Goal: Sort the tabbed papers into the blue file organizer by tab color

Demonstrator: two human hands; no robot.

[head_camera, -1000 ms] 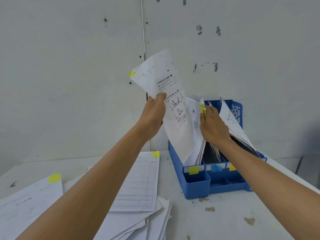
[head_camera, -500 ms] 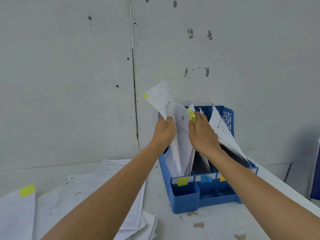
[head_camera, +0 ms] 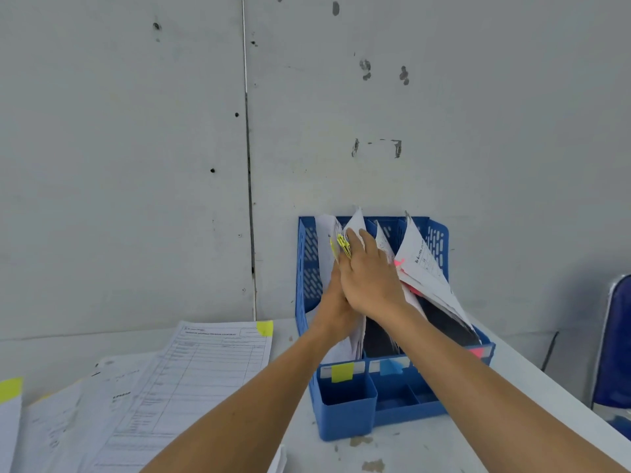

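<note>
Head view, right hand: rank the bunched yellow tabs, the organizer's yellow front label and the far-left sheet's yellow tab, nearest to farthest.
1. bunched yellow tabs: right beside the right hand's fingers, in the blue file organizer's left slot.
2. yellow front label: below the hand, on the organizer's front.
3. far-left sheet's yellow tab: at the picture's left edge.

My right hand [head_camera: 370, 285] covers most of my left hand [head_camera: 330, 302], hiding its fingers and grip.

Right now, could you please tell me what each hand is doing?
Left hand: mostly hidden, cannot tell.
Right hand: open, pressing flat on the yellow-tabbed papers.
</note>
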